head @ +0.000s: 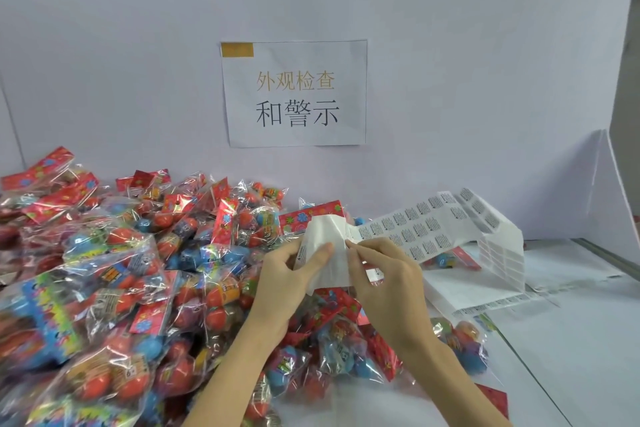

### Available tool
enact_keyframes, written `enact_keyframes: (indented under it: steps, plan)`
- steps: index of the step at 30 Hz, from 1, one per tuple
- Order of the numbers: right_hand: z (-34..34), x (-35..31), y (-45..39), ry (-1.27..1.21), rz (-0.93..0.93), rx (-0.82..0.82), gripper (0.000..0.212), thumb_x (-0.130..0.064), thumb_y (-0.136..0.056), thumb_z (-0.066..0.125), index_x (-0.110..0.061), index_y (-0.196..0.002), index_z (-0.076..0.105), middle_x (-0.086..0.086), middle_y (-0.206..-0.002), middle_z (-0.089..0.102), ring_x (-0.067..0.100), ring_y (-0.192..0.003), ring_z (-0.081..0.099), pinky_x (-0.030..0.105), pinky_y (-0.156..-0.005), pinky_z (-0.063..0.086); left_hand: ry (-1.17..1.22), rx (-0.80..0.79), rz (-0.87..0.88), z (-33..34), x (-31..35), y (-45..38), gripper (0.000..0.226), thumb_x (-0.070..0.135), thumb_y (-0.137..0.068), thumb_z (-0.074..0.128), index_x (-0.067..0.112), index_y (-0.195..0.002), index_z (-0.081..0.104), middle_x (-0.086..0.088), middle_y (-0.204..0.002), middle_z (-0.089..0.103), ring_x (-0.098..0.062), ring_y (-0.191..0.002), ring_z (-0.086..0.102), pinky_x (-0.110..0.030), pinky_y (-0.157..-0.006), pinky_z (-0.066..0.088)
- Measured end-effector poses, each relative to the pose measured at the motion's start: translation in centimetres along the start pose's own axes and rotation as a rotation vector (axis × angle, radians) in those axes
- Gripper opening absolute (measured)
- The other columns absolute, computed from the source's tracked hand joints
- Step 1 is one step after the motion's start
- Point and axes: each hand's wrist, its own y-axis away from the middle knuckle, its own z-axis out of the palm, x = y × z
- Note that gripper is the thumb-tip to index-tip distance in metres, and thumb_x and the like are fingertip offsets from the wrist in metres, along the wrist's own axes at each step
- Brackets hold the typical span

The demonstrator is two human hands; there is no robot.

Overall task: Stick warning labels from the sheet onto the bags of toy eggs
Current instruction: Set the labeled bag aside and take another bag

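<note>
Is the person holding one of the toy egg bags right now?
No, both the left hand and the right hand hold the label sheet above the bags.

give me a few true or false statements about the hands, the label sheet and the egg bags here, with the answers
1. Both hands hold the label sheet. True: the left hand grips its folded end and the right hand pinches at it.
2. The label sheet lies flat on the table. False: it is lifted and runs in folds off to the right.
3. The bags of toy eggs are piled mostly on the left. True.
4. The paper sign lies on top of the bags. False: it is stuck to the wall behind the pile.
5. The right hand holds a bag of eggs. False: it holds only the sheet.
</note>
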Motion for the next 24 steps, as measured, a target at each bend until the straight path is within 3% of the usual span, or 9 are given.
enact_keyframes:
  steps: [7,10,12,14,16,18,19,22,24]
  plan:
    - [-0.7,0.9,-0.5,0.011,0.011,-0.004,0.011,-0.013,-0.097,0.072,-0.014,-0.088,0.078,-0.009,-0.088,0.068,0.006,-0.077,0.066,0.017,-0.072,0.052,-0.01,-0.002,0.018,0.0,0.1,0.1,0.027,0.055,-0.079,0.079,0.04,-0.102,0.078,0.019,-0.099,0.078,0.003,-0.096,0.07,-0.008,-0.071,0.053]
    - [-1.5,1.4,-1.2,-0.055,0.118,0.044,0.011,-0.016,-0.098,0.072,-0.021,-0.09,0.079,-0.01,-0.088,0.072,0.006,-0.078,0.067,0.016,-0.071,0.054,-0.02,0.039,0.006,-0.1,0.0,0.0,0.021,0.055,-0.08,0.081,0.045,-0.098,0.077,0.02,-0.098,0.078,-0.002,-0.098,0.071,-0.019,-0.08,0.058]
    - [-2.4,1.9,-2.0,-0.149,0.272,0.116,0.014,-0.025,-0.099,0.071,-0.032,-0.089,0.077,-0.01,-0.082,0.074,0.006,-0.072,0.069,0.019,-0.068,0.056,-0.058,0.085,0.0,-0.1,-0.1,-0.1,0.026,0.06,-0.075,0.08,0.045,-0.096,0.076,0.016,-0.098,0.078,-0.01,-0.098,0.071,-0.027,-0.082,0.058]
    - [-3.3,2.3,-2.6,-0.26,0.383,0.183,0.022,-0.028,-0.101,0.069,-0.041,-0.086,0.077,-0.004,-0.068,0.073,0.008,-0.059,0.067,0.025,-0.062,0.057,-0.168,0.09,0.052,0.2,0.0,-0.1,0.033,0.066,-0.069,0.08,0.049,-0.096,0.069,0.02,-0.108,0.069,0.001,-0.105,0.063,-0.016,-0.083,0.049]
    - [-3.9,2.4,-2.9,-0.4,0.44,0.226,0.031,-0.022,-0.104,0.066,-0.038,-0.082,0.08,0.004,-0.064,0.073,0.016,-0.056,0.07,0.029,-0.06,0.062,-0.346,0.034,0.149,0.6,0.1,0.1,0.054,0.07,-0.065,0.081,0.048,-0.111,0.065,0.02,-0.123,0.055,0.011,-0.114,0.052,-0.012,-0.096,0.044]
    - [-4.0,2.3,-3.0,-0.509,0.456,0.223,0.026,-0.015,-0.104,0.065,-0.028,-0.089,0.081,0.007,-0.073,0.078,0.022,-0.067,0.077,0.029,-0.067,0.065,-0.412,-0.015,0.192,0.9,0.1,0.2,0.076,0.08,-0.064,0.075,0.037,-0.126,0.067,0.011,-0.133,0.049,-0.001,-0.125,0.049,-0.025,-0.112,0.041]
    - [-3.9,2.2,-3.0,-0.543,0.458,0.199,0.021,-0.012,-0.104,0.065,-0.021,-0.095,0.081,0.006,-0.079,0.08,0.023,-0.074,0.079,0.028,-0.073,0.065,-0.376,-0.011,0.191,0.8,0.3,0.3,0.077,0.089,-0.064,0.067,0.04,-0.123,0.068,0.011,-0.133,0.048,-0.005,-0.125,0.05,-0.03,-0.113,0.04]
    - [-3.7,1.9,-3.0,-0.556,0.438,0.095,0.019,-0.005,-0.101,0.067,-0.017,-0.109,0.079,0.0,-0.093,0.082,0.017,-0.09,0.079,0.023,-0.086,0.062,-0.178,0.106,0.158,0.0,1.0,0.5,0.08,0.105,-0.064,0.041,0.05,-0.116,0.068,0.017,-0.131,0.048,0.005,-0.124,0.047,-0.015,-0.1,0.034]
    - [-3.6,1.4,-2.9,-0.494,0.392,0.042,0.025,-0.005,-0.099,0.07,-0.024,-0.111,0.078,-0.009,-0.097,0.082,0.011,-0.093,0.078,0.02,-0.088,0.06,-0.095,0.244,0.224,-0.4,1.3,0.6,0.064,0.092,-0.076,0.049,0.046,-0.114,0.072,0.018,-0.131,0.05,0.006,-0.125,0.05,-0.012,-0.095,0.037]
